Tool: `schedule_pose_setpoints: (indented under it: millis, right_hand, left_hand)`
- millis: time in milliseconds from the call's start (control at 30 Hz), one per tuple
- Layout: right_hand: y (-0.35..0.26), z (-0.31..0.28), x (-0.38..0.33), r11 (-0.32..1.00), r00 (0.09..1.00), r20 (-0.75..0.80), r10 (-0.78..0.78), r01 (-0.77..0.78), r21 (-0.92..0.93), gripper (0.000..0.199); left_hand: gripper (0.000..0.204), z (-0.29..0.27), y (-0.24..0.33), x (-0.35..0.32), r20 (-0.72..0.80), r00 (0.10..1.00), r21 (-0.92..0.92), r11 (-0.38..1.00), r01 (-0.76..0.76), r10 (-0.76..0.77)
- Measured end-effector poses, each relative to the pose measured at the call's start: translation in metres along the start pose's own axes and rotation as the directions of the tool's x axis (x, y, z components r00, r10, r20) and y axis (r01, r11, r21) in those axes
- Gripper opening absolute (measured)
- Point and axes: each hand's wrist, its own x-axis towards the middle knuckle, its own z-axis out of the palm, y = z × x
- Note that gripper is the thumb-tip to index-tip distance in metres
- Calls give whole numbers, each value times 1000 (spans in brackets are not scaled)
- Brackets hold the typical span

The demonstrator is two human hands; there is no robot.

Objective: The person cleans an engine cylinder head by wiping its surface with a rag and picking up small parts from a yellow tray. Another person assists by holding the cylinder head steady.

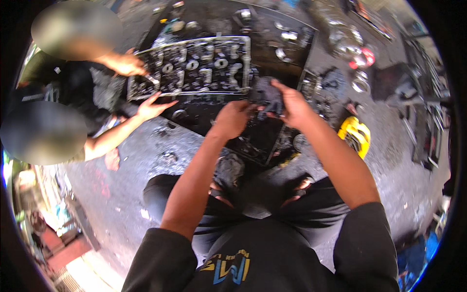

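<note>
"Near the centre of the frame, how far along is the work?"

"Apparently mid-course: a dark cloth [266, 92] is held between both hands, the right hand [294, 107] gripping its right side, the left hand [232, 119] pinching its lower left edge."

"What is done, what left?"

"Upper left of centre, a metal block [193, 64] lies with its inside exposed; loose metal parts [288, 36] lie at upper right of centre. No finished result shows; the remainder cannot be told."

"And the cloth?"

"Dark grey, bunched, blurred; any contents are hidden."
</note>
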Motion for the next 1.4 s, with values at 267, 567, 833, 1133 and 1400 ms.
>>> schedule_pose_setpoints:
  millis: [267, 567, 833, 1133, 1400]
  right_hand:
    - [30, 8, 11, 740, 895, -94, -436, 297, -604, 38]
    - [11, 14, -4, 784, 964, 79, -253, 252, -568, 41]
    - [7, 18, -10, 698, 927, -11, -376, 275, -661, 43]
    - [10, 32, -29, 865, 960, -39, -279, 233, -444, 44]
    - [19, 18, -3, 819, 933, 6, -359, 318, -477, 26]
  left_hand:
    - [20, 24, 13, -9, -250, 960, 291, 955, -47, 123]
    - [24, 3, 7, -4, -88, 994, 135, 988, 77, -66]
    - [26, 26, -10, -2, -108, 976, 121, 972, 202, -189]
    - [18, 46, -17, 12, 289, 927, -819, 440, 369, -239]
    - [17, 57, -18, 16, -31, 984, -580, 805, 125, -175]
